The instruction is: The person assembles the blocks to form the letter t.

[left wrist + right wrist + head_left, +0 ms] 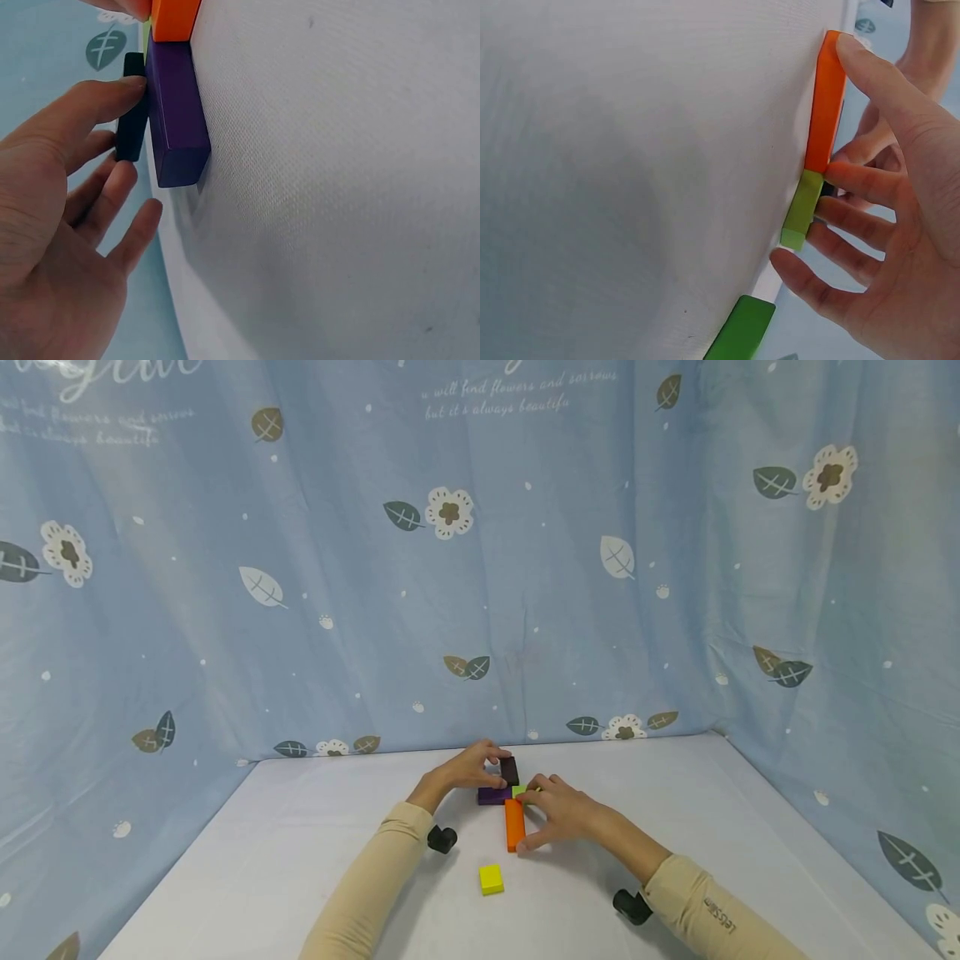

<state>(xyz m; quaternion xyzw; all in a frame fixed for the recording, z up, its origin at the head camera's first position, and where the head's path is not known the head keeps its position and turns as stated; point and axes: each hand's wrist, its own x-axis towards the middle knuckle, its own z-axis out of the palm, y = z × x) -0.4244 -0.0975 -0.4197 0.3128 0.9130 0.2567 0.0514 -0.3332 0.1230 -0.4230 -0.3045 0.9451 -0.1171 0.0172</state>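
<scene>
Closest to us, two beige sleeves run up from the bottom edge of the head view: the left sleeve [375,872] from lower left of centre, the right sleeve [723,910] from the lower right, with printed lettering. A black device [442,839] sits by the left wrist and another dark device [632,907] by the right.

At lower centre we find a yellow block [491,879] lying on the white counter [300,852], well apart from the others. Above it, an orange block [514,827] lies lengthwise up the frame, its upper end meeting a lime block [519,792]. A purple block [493,796] lies crosswise just left of the lime one, and a black block [509,770] is above them; we cannot tell whether it touches them.

The left grip [468,767] pinches the black block between thumb and fingers. The right grip [558,814] holds the orange block by its ends, thumb at the lower one, while other fingers lie along the lime block. In the right wrist view we also see a green block [741,330] at the bottom edge. Behind, a blue curtain [525,593] with leaves and flowers fills the upper frame.
</scene>
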